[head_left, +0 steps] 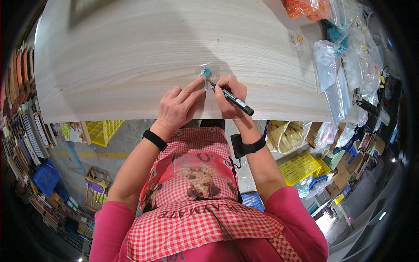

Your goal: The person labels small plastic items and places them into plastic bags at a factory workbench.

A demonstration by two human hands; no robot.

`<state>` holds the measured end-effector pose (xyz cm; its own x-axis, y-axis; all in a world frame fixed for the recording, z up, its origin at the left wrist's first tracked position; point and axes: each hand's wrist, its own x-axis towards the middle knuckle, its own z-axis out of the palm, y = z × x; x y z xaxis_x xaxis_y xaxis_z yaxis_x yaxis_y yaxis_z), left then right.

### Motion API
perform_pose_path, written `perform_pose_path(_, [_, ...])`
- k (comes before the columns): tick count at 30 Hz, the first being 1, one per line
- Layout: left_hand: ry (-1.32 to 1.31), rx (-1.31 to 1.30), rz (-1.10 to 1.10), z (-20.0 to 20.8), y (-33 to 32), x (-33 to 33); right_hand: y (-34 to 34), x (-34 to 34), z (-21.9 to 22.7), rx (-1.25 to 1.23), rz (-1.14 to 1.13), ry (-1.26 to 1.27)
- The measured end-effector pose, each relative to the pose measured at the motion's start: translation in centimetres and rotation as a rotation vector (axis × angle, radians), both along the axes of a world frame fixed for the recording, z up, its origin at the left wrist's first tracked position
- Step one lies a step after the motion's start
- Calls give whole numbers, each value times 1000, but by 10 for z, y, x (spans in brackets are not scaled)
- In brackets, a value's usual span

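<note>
A small clear plastic bag [214,69] lies flat on the wood-grain table, with a little clump of teal bits [207,72] inside it. My left hand [178,105] rests at the bag's lower left, index finger stretched out and its tip pressing on the plastic just below the teal bits. From the right, my right hand [231,94] grips a black marker pen [238,102]. The marker's tip points left at the bag, and its rear end slants down toward the table's front edge. Whether the tip touches the plastic I cannot tell.
Clear plastic bags [327,65] pile along the table's right side, near a bag of orange pieces [307,8]. A small bag with orange bits [300,40] lies beside them. Below the table stand yellow crates [299,169] and a white sack [286,136]. Shelved boards [32,126] line the left.
</note>
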<state>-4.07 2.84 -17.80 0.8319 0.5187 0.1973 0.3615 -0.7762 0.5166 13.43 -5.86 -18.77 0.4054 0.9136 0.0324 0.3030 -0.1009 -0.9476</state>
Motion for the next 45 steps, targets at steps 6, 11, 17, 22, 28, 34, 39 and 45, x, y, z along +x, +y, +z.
perform_pose_path(6, [4,-1,6,-1,-1,0,6,-5,0,22,-81,-132])
perform_pose_path(11, [-6,-12,4,-2,-1,0,10,-1,2,128,19,-298])
perform_pose_path(17, [10,0,-3,-2,-1,0,6,-6,-3,65,-88,-262])
perform_pose_path(22, [9,0,-2,-1,-1,-1,3,-6,-2,46,-84,-162])
perform_pose_path(28, [15,4,-5,-2,-1,-1,5,1,3,72,27,-228])
perform_pose_path(34, [17,10,0,-2,-1,-1,3,0,3,31,29,-163])
perform_pose_path(39, [22,3,1,-2,-2,-1,3,-4,-1,45,-53,-217])
perform_pose_path(45, [13,6,-5,-2,-1,-1,2,-3,0,51,-63,-236])
